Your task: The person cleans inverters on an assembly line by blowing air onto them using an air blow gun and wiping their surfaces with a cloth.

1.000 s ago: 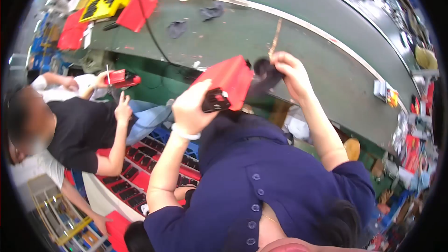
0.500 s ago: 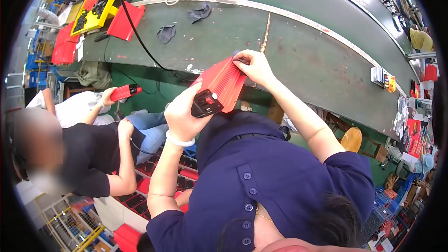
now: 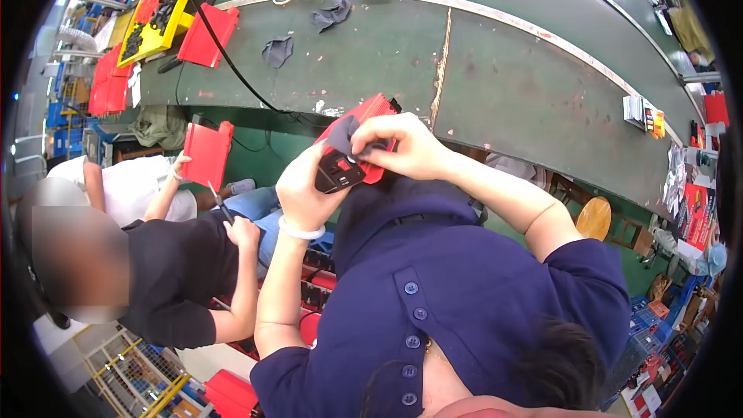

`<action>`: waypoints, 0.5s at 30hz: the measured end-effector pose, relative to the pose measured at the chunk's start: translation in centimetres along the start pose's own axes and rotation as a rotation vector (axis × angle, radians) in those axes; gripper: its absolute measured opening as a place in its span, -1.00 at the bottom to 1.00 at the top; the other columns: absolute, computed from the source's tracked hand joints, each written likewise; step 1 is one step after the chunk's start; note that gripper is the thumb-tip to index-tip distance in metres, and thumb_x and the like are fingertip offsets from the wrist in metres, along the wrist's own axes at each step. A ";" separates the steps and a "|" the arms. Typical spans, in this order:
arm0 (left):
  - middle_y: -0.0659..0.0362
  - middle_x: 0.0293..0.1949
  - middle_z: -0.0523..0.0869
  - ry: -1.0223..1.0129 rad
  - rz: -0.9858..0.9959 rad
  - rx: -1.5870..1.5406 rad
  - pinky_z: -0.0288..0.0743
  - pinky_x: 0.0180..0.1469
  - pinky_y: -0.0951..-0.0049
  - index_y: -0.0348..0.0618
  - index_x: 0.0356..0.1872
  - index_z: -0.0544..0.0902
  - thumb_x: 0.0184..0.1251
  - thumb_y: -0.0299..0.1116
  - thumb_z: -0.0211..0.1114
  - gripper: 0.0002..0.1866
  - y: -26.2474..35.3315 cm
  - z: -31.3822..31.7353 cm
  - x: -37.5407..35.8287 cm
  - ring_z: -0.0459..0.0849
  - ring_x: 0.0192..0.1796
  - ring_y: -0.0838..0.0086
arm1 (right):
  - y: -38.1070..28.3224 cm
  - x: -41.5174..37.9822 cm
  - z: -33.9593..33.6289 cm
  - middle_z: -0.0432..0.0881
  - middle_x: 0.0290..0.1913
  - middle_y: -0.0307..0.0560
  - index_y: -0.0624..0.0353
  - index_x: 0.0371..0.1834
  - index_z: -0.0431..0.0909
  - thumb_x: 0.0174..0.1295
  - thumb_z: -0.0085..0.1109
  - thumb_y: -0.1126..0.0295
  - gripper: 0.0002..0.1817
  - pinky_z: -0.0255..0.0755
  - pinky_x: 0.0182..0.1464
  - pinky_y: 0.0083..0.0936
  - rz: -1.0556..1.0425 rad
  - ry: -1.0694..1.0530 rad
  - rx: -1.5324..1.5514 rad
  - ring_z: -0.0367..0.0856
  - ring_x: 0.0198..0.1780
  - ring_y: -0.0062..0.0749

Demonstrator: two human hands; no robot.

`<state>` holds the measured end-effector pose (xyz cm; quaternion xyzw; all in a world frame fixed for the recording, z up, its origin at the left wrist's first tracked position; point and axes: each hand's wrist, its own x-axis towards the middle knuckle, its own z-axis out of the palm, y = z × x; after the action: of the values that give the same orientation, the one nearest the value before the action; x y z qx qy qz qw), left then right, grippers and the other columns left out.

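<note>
My left hand, a white band at its wrist, grips a red ribbed metal case with a black end panel that has sockets and a red switch. The case is tilted in front of my body, near the bench edge. My right hand pinches a dark grey cloth and presses it against the case near the black panel. My right fingers and the cloth cover part of the red surface.
On the green bench lie two grey rags and red panels beside a yellow tray of small parts. Booklets lie at right. At left, a co-worker holds a red case and a tool. A black cable hangs across.
My right hand has moved with the cloth from the case's far end towards the black panel. The co-worker's red case has turned to show a broad face.
</note>
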<state>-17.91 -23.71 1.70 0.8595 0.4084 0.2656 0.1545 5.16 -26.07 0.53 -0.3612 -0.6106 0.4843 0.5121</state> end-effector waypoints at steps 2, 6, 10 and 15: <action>-0.01 -0.10 0.79 -0.011 -0.006 -0.047 0.66 0.01 0.28 -0.24 0.08 0.68 -0.21 -0.33 0.68 -0.33 -0.1 0.0 0.0 0.80 -0.08 0.13 | 0.6 0.2 -1.3 0.74 -0.17 -0.22 0.23 -0.18 0.67 0.24 0.30 0.57 -0.89 0.53 0.10 -0.43 0.117 0.066 -0.013 0.68 -0.06 -0.52; 0.02 -0.10 0.80 0.031 -0.070 -0.139 0.67 -0.02 0.34 -0.21 0.10 0.68 -0.19 -0.39 0.66 -0.34 0.6 -0.9 -0.5 0.82 -0.12 0.23 | 6.1 -0.6 -7.0 0.69 -0.07 -0.21 0.20 0.02 0.54 0.38 0.20 0.52 -0.81 0.48 0.17 -0.55 0.311 0.390 0.148 0.64 -0.01 -0.60; 0.05 -0.12 0.81 0.034 -0.071 -0.159 0.68 -0.06 0.39 -0.23 0.10 0.67 -0.16 -0.43 0.66 -0.35 1.4 -1.6 -0.3 0.82 -0.18 0.31 | 7.2 -1.7 -7.0 0.67 -0.08 -0.20 0.21 0.01 0.53 0.36 0.23 0.54 -0.80 0.49 0.19 -0.54 0.370 0.356 0.160 0.64 0.01 -0.58; 0.03 -0.09 0.80 0.000 -0.079 -0.158 0.68 -0.05 0.37 -0.25 0.11 0.66 -0.18 -0.44 0.66 -0.33 1.4 -2.1 -0.3 0.82 -0.15 0.29 | 8.4 -1.3 -4.0 0.63 -0.13 -0.20 0.26 -0.06 0.52 0.29 0.29 0.58 -0.79 0.52 0.14 -0.54 0.381 0.290 0.010 0.65 -0.02 -0.55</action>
<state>-18.43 -24.69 4.02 0.8278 0.4199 0.2906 0.2323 8.91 -24.08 -7.85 -0.5332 -0.4489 0.5183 0.4955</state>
